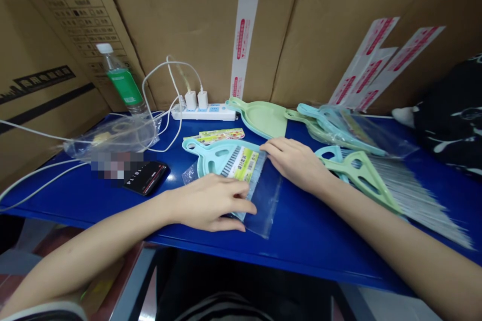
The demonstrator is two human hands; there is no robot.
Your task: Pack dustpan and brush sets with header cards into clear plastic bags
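A light blue dustpan [201, 153] lies on the blue tabletop, with a small brush [230, 161] on top and a yellow-and-white label card [246, 163] over the brush. A clear plastic bag [266, 210] surrounds the set, its loose end reaching toward the right. My left hand [216, 203] rests across the lower part of the set, fingers spread apart on the bag and bristles. At the upper right corner of the card, my right hand [291, 163] has its fingers close together on the bag's edge; its thumb is hidden.
Green and blue dustpans [263, 118] lie at the back, beside a bagged set [339, 128]. Loose brushes [361, 175] lie right. Label cards [216, 135], a power strip [205, 113], cables, a phone [146, 178] and a bottle [124, 83] stand left. Cardboard [211, 25] walls the back.
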